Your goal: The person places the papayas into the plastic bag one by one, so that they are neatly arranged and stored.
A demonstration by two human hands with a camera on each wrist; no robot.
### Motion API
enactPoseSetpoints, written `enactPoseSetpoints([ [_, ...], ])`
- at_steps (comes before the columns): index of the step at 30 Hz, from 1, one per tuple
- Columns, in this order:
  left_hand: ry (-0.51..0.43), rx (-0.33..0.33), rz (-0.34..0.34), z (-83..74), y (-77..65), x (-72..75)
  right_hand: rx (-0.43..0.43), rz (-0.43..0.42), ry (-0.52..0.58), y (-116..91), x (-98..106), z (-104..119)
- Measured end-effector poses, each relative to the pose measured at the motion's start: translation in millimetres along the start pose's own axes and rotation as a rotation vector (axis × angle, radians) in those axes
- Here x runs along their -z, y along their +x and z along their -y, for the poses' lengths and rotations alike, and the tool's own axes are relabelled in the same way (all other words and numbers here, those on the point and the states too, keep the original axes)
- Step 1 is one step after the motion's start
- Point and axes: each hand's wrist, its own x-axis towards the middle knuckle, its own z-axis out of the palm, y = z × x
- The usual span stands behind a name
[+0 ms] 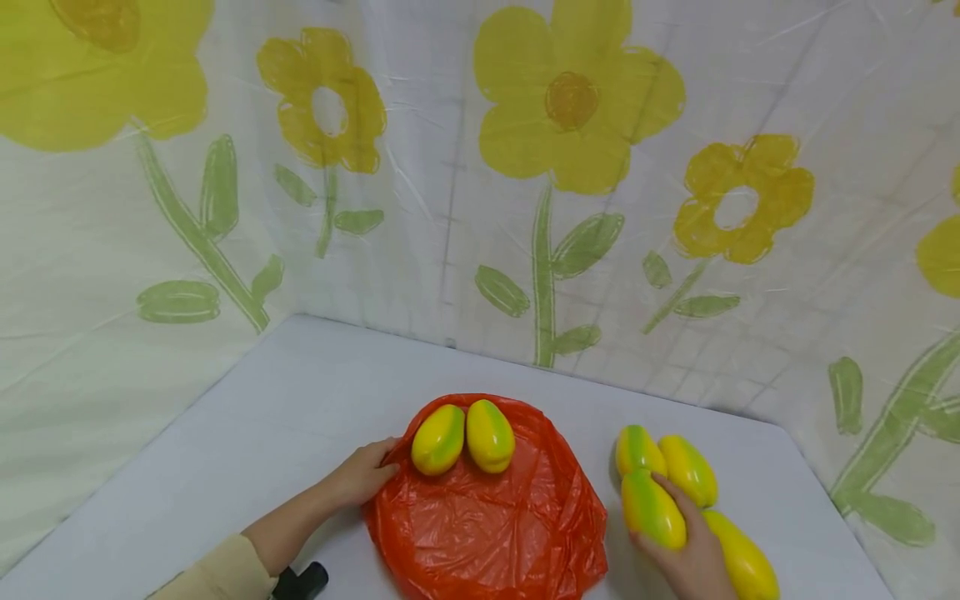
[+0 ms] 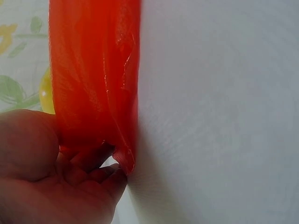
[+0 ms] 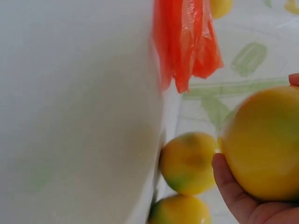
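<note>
"Fingers of the left hand grip the red plastic by its edge; why?"

"Perhaps to steady it under two yellow-green fruits."

"And the right hand?"

"Grasps another fruit from both sides, likely against slipping, near three loose fruits."

And right now, across the head view and both wrist views, there's no text, label, brand, number or sign that can be read!
</note>
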Motion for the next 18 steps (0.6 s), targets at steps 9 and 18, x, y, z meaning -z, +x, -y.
enactPoseSetpoints([
  [9, 0.009, -0.001, -0.006, -0.4, -0.4, -0.8, 0.050, -0.021, 0.078, 2.0, -0.4, 18.4],
  [18, 0.004, 0.001, 0.002, 0.6, -0.3, 0.7, 0.123, -0.049, 0.196, 13.0, -6.5, 43.5],
])
